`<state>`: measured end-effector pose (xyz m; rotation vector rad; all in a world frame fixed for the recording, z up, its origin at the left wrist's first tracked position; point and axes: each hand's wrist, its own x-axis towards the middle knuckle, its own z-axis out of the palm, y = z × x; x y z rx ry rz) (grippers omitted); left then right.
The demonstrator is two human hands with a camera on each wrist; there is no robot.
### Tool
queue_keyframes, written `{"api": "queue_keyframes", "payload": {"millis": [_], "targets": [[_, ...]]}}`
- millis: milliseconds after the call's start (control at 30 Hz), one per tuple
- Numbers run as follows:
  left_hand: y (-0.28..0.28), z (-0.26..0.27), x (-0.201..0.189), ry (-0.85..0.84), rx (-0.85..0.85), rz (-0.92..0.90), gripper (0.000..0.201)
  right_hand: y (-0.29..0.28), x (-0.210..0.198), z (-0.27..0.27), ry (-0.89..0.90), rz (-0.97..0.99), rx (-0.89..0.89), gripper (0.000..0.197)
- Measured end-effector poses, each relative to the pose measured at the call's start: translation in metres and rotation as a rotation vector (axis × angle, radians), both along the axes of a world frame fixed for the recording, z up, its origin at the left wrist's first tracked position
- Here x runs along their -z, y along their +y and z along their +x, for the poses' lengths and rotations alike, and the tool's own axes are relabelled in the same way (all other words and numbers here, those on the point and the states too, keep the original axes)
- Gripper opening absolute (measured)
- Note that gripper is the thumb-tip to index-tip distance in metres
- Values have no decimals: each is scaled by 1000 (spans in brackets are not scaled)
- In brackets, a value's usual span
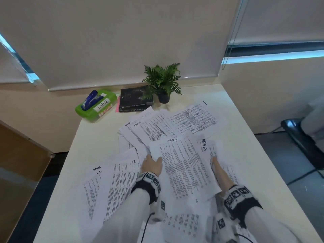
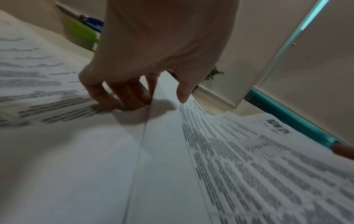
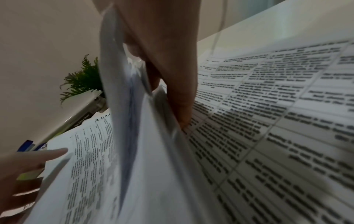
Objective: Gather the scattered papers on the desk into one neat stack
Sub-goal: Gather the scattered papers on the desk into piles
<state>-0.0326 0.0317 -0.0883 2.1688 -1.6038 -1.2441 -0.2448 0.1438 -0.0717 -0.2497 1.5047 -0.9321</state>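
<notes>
Surface (image 1: 236, 120): white, papers (image 1: 184, 123) scattered before the plant (image 1: 163, 81).
Room: blinds (image 1: 105, 41) behind the plant.
Fingers: left hand (image 1: 152, 164) and right hand (image 1: 219, 172) pinch the "ADMIN" sheets (image 1: 184, 169).
Hidden: print too blurred to read.

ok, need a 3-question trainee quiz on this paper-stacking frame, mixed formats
1. True or false: the stapler lies on the green box.
2. Which word is handwritten atop the sheet held between both hands? A) I.T. B) ADMIN C) LARGE
3. Fill in: the potted plant stands beside the black ____.

Key: 1 true; 2 B; 3 books. The left hand and the right hand each grip a side of the sheet.
</notes>
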Motion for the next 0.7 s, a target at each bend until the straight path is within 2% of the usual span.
{"api": "queue_keyframes", "payload": {"millis": [100, 167, 267, 400, 500, 633, 700], "targets": [[1, -7, 4, -88, 89, -92, 58, -7, 6, -2, 67, 84, -34, 65], [3, -8, 3, -126, 130, -201, 49, -10, 7, -3, 13, 101, -30, 61], [-3, -1, 10, -10, 92, -286, 43, -11, 22, -6, -68, 106, 89, 53], [-10, 22, 18, 127, 144, -229, 39, -8, 25, -8, -53, 63, 111, 36], [-4, 30, 13, 170, 212, -151, 38, -9, 20, -7, -48, 5, 17, 25], [-4, 24, 12, 217, 231, -115, 38, -12, 16, -10, 15, -14, -117, 38], [-3, 19, 12, 215, 239, -135, 37, -13, 13, -9, 98, 19, -167, 36]]}}
